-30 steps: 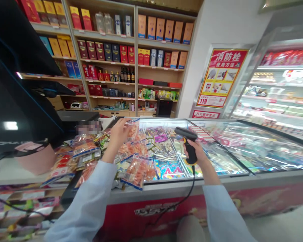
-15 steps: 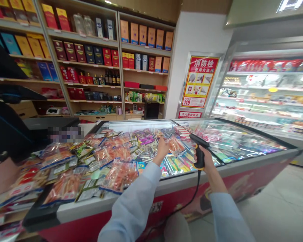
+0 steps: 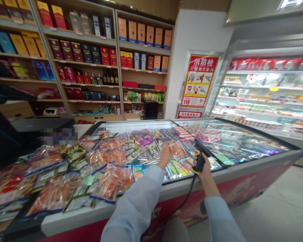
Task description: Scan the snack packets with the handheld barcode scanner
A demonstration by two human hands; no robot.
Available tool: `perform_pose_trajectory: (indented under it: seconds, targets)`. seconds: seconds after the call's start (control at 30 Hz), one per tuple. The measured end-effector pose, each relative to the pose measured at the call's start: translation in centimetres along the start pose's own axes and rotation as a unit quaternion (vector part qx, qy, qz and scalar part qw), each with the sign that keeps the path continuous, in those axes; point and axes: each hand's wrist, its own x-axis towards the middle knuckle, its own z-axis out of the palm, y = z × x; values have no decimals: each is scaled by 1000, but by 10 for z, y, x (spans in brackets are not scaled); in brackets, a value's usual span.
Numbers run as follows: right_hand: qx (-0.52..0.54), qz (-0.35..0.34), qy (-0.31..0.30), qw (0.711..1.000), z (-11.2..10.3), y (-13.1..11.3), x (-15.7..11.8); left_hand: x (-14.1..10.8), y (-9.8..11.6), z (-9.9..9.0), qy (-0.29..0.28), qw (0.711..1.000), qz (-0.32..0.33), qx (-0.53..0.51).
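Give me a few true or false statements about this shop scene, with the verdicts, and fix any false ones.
1. The right hand grips a black and yellow barcode scanner. True.
2. The scanner is cordless. False: a black cord hangs from its base.
3. Clear packets of orange snacks lie piled on the glass lid of a chest freezer. True.
4. The red fire hydrant poster is mounted on the bottle shelves. False: it is on the white wall to the right of the shelves.
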Motion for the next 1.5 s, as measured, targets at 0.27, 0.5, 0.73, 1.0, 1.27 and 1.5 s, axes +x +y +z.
perform_pose_trajectory:
  seconds: [0.27,0.5,0.73,1.0,1.27,1.5]
  targets:
    - [18,-27,17,999,-2,0,-2,10,16,32,-61,998,16,-3]
    - [16,-29,-26,999,0,-2,-4,8,23,19,-65,997,31,-3]
    - [32,-34,-12,999,7,-1,-9,-9,52,-53,10,998,52,-23]
    - [18,-10,-97,995,110,5,-15,-41,64,-202,160,979,122,-27]
    - [34,29,-232,972,233,46,-27,-74,-31,-334,310,945,67,74]
    - [-67,120,-330,934,277,107,-27,-114,-119,-390,326,842,-95,419]
